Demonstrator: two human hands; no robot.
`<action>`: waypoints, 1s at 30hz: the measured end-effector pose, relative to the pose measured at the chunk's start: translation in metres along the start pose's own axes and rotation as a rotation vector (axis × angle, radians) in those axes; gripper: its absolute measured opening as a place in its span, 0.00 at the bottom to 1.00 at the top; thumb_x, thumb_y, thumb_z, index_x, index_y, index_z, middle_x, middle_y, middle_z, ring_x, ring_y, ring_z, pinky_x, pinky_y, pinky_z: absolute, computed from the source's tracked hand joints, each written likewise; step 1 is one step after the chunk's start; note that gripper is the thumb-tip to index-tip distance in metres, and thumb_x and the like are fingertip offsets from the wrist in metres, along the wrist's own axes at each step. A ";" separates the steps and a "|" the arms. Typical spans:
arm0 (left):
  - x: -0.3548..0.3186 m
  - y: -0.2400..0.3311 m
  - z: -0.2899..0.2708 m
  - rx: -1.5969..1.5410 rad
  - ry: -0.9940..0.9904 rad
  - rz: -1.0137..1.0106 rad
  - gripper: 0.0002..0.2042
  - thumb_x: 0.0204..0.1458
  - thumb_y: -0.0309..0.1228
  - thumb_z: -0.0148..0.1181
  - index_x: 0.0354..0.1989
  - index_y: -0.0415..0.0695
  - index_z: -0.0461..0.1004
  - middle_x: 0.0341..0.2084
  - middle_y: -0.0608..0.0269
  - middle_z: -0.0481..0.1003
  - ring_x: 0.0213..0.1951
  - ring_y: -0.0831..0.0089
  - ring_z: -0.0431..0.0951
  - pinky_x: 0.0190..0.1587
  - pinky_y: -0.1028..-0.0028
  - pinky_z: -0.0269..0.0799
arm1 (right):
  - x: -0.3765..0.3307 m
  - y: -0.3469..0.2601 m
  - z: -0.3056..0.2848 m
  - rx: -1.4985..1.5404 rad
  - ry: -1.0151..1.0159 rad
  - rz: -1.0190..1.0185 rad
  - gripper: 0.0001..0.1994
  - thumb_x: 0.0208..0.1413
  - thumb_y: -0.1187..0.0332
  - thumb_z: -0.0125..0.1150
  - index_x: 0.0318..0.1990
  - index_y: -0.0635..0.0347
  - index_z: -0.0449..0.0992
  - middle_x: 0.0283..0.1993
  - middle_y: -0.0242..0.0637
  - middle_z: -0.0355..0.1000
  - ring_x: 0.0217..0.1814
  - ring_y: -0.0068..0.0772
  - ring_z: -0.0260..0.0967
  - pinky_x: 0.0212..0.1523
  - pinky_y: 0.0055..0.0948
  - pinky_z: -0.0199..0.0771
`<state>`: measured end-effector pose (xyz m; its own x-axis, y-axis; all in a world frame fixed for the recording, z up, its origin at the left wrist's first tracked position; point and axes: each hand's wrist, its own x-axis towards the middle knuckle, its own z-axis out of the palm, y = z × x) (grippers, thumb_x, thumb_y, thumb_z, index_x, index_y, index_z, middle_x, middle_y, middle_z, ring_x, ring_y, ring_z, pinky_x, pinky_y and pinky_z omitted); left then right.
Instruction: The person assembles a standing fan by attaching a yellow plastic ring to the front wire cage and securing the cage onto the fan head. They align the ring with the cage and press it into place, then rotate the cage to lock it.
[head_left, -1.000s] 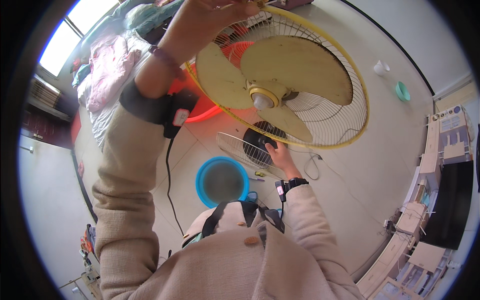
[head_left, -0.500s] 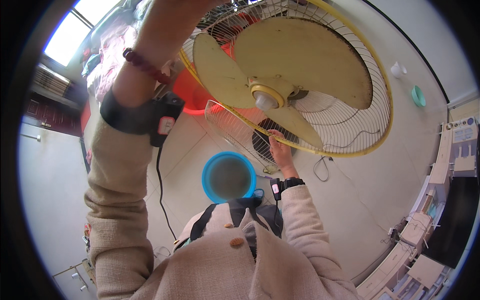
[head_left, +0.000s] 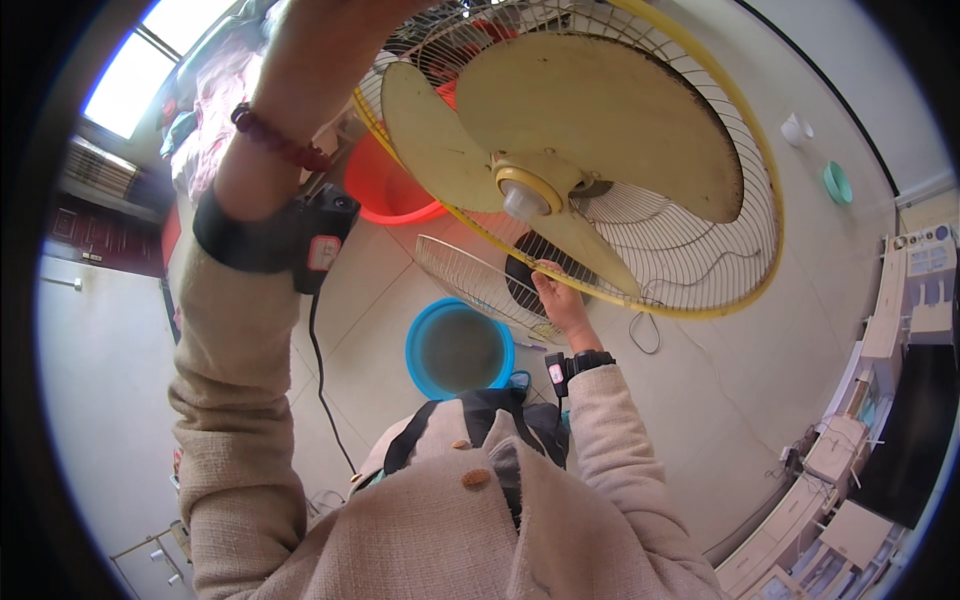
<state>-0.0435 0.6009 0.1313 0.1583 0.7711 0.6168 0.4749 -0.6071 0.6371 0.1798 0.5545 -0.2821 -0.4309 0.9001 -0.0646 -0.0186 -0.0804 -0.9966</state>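
Note:
A pale yellow electric fan, its front uncovered, shows three broad blades (head_left: 600, 110) speckled with dark marks along one edge. Behind them is the wire rear cage with its yellow rim (head_left: 776, 215). My right hand (head_left: 562, 300) is closed on the lower part of this rim. My left hand (head_left: 360, 25) reaches up to the cage's upper left; its fingers are hidden beyond the top edge of the picture. A separate wire grille (head_left: 465, 278) stands tilted below the fan, left of my right hand. Part of a round black base (head_left: 522, 285) shows behind the grille.
A blue basin (head_left: 412, 350) of cloudy water sits on the tiled floor near my feet. Beyond it is a red basin (head_left: 380, 213). Farther right are a green bowl (head_left: 838, 183) and a white cup (head_left: 797, 128). Pale cabinets (head_left: 780, 530) line the right side.
The fan has shifted slightly left with both hands still at it. The top edge of the loose grille now appears a little lower.

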 end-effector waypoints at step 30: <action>0.012 -0.007 -0.005 -0.188 -0.151 -0.002 0.11 0.51 0.30 0.63 0.42 0.41 0.78 0.33 0.67 0.79 0.37 0.83 0.75 0.43 0.80 0.71 | -0.135 -0.334 -0.013 -0.735 -0.044 -0.243 0.16 0.53 0.64 0.64 0.22 0.65 0.68 0.18 0.34 0.61 0.21 0.24 0.54 0.22 0.25 0.56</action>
<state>-0.0495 0.6137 0.1369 0.2918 0.7837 0.5483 0.3082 -0.6197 0.7218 0.2558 0.4652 0.0590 -0.5269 0.8372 0.1467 0.4798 0.4354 -0.7617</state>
